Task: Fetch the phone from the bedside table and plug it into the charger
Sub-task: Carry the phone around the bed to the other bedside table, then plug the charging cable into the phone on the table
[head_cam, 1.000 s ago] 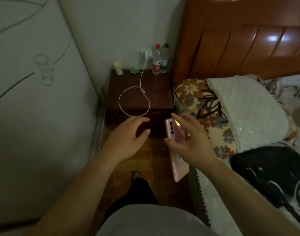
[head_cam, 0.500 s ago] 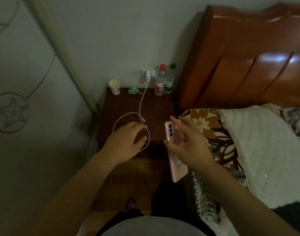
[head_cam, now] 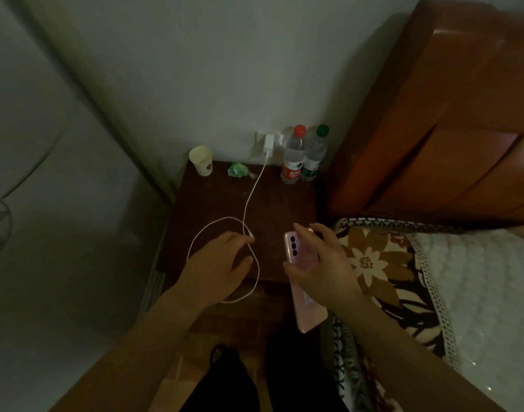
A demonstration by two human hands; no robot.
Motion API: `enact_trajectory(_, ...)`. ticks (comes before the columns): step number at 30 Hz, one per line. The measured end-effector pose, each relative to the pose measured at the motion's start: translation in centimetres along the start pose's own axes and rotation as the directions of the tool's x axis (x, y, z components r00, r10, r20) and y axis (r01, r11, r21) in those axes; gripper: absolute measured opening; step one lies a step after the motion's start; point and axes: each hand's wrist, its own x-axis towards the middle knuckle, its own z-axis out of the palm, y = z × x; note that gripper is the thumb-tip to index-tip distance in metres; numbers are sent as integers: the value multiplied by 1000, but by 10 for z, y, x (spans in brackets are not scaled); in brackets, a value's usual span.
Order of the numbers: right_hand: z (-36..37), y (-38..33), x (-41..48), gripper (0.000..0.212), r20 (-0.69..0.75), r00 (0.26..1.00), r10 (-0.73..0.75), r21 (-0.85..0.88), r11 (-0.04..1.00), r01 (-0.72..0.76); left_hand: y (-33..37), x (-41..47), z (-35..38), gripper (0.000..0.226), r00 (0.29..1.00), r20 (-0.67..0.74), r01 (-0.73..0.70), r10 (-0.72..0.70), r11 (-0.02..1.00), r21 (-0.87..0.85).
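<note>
My right hand [head_cam: 323, 269] grips a pink phone [head_cam: 306, 307], back side up with its camera lenses at the far end, just above the front right corner of the dark wooden bedside table [head_cam: 213, 200]. A white charger [head_cam: 268, 143] sits in a wall socket behind the table. Its white cable [head_cam: 248, 203] runs down and loops across the tabletop. My left hand [head_cam: 219, 269] lies over the loop with fingers spread, the fingertips touching the cable's plug end [head_cam: 251, 234].
At the table's back stand a paper cup [head_cam: 201, 160], a green crumpled wrapper [head_cam: 237, 170] and two water bottles [head_cam: 293, 157]. A wooden headboard [head_cam: 448, 120] and a floral pillow [head_cam: 373, 263] lie to the right. A pale wardrobe door [head_cam: 46, 173] is on the left.
I have stepped closer to the table. My left hand has moved forward onto the cable loop, reaching its plug end. My right hand has brought the phone up to the table's corner.
</note>
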Motion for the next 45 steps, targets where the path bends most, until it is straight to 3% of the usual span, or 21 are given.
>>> enact_trajectory(9, 87, 87, 58, 75, -19, 989, 146, -69, 987, -147, -65, 85, 61, 38, 989, 89, -131, 122, 986, 106)
enact_trajectory(17, 154, 174, 107, 74, -14, 969, 246, -83, 966, -246, -115, 126, 145, 40, 988, 114, -116, 101, 985, 130)
enact_trajectory(25, 173, 192, 135, 67, 21, 973, 228, -361, 910, -205, -126, 142, 183, 37, 980, 176, -122, 91, 978, 170)
enact_trajectory(28, 158, 201, 136, 67, 140, 979, 146, -359, 929, -87, -123, 151, 181, 36, 981, 157, -148, 117, 967, 206)
enact_trajectory(30, 142, 213, 137, 75, 293, 956, 30, -304, 950, 63, -121, 154, 179, 36, 983, 142, -150, 118, 959, 239)
enact_trajectory(33, 125, 230, 144, 93, 579, 797, -174, -241, 897, 371, -118, 153, 178, 38, 986, 119, -141, 114, 957, 254)
enact_trajectory(35, 124, 236, 151, 105, 700, 677, -227, -244, 815, 525, -118, 152, 177, 38, 987, 120, -137, 110, 960, 246)
enact_trajectory(38, 128, 239, 161, 110, 750, 622, -224, -262, 763, 591, -122, 150, 179, 37, 987, 125, -124, 101, 974, 188)
enact_trajectory(41, 128, 242, 157, 105, 721, 663, -202, -250, 816, 520, -124, 149, 187, 38, 986, 147, -100, 82, 988, 119)
enact_trajectory(45, 136, 230, 135, 98, 493, 869, -33, -383, 889, 251, -123, 160, 191, 42, 978, 182, -126, 102, 984, 126)
